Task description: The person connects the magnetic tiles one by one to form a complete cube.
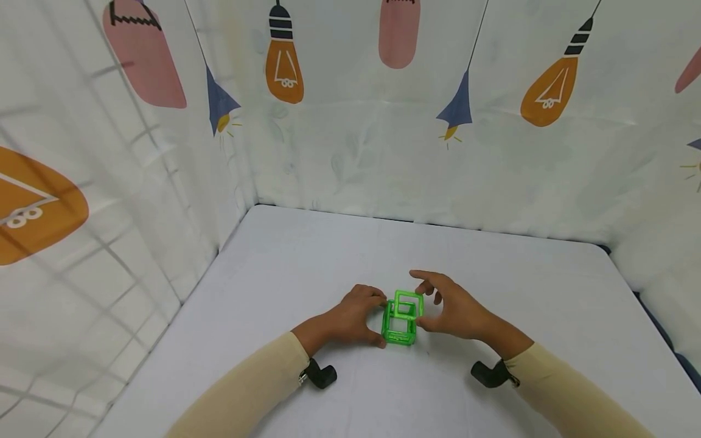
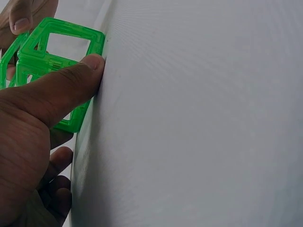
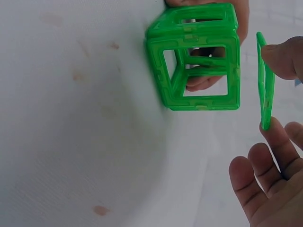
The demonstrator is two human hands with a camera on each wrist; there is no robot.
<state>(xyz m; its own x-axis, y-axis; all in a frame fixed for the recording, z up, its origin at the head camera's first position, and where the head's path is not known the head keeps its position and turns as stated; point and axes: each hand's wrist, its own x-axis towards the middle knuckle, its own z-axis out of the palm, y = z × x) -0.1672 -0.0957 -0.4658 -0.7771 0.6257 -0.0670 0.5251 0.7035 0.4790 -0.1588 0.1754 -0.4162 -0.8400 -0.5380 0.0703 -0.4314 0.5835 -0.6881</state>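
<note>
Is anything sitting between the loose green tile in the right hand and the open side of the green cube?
Nothing visible. The right hand pinches the green tile beside the green cube, with only bare gap between them; the left hand steadies the cube's far side.

Both forearms in cream sleeves reach forward over the table, each with a black wrist mount. The left hand (image 1: pixel 356 313) rests low, thumb extended and fingers curled. The right hand (image 1: pixel 451 307) is raised, fingers spread, pinching with thumb and fingertip.
</note>
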